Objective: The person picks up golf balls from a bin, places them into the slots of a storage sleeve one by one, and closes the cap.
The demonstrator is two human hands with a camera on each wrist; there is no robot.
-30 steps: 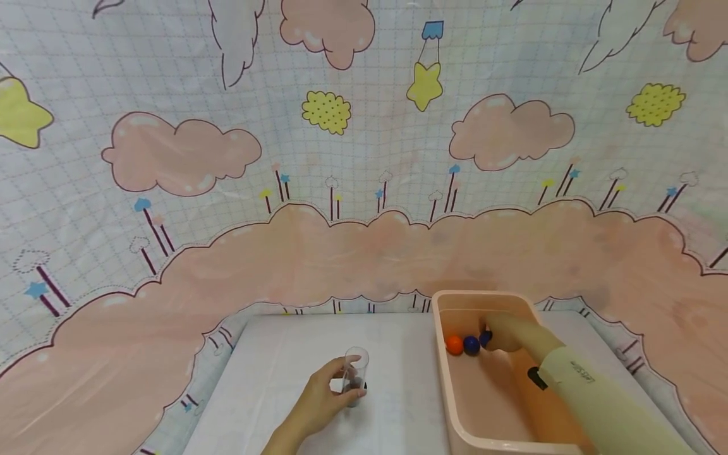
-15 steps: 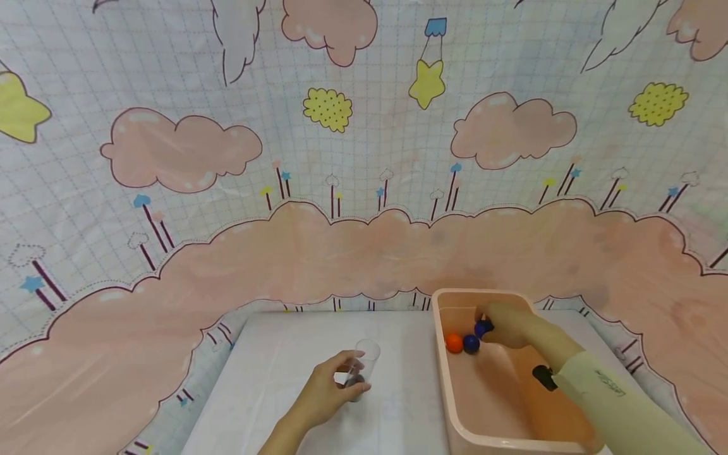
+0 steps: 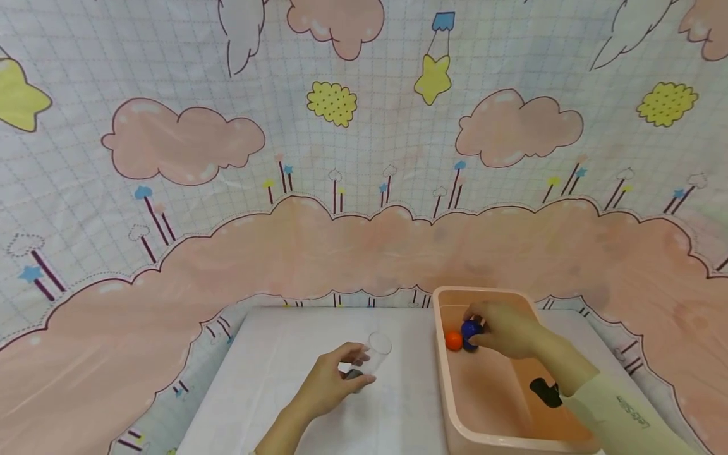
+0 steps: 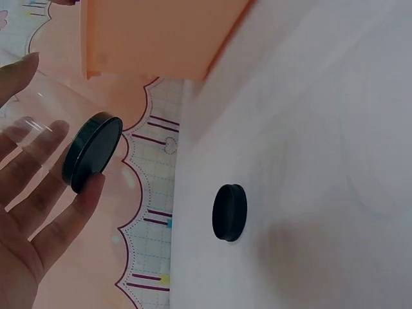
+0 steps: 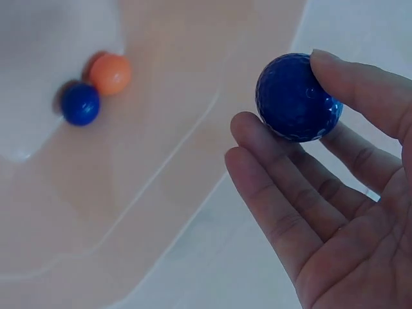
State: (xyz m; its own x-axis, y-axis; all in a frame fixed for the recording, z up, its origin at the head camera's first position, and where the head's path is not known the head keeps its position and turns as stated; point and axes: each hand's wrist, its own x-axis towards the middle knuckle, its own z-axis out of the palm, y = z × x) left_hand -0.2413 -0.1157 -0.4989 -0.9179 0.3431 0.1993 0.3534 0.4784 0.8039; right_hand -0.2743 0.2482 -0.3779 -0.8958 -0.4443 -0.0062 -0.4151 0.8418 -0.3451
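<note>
1. Step in hand: you appear to be taking a ball from the bin [image 3: 449,404], probably to load the tube [image 3: 375,359]
2. Right hand [image 3: 508,332]: you pinch the blue ball [image 5: 296,96] between thumb and fingers, the grip no wider than the ball
3. Position of the blue ball: inside the bin's outline in the head view, raised off the floor; the right wrist view shows it apart from the orange ball [image 5: 111,74] and the second blue ball [image 5: 80,103], which sit together in the bin
4. Left hand [image 3: 330,382]: you hold the tube, fingers curled round its side, thumb opposite; it is tilted above the bench [image 3: 273,354], left of the bin
5. Tube ends: a black cap [image 4: 96,154] closes the lower end; the upper end looks open
6. Loose cap [image 4: 230,212]: lies apart on the bench, touched by neither hand
7. Next move, as judged: raise the blue ball clear of the bin wall, carry it left and align it over the open end, keeping the tube steady
</note>
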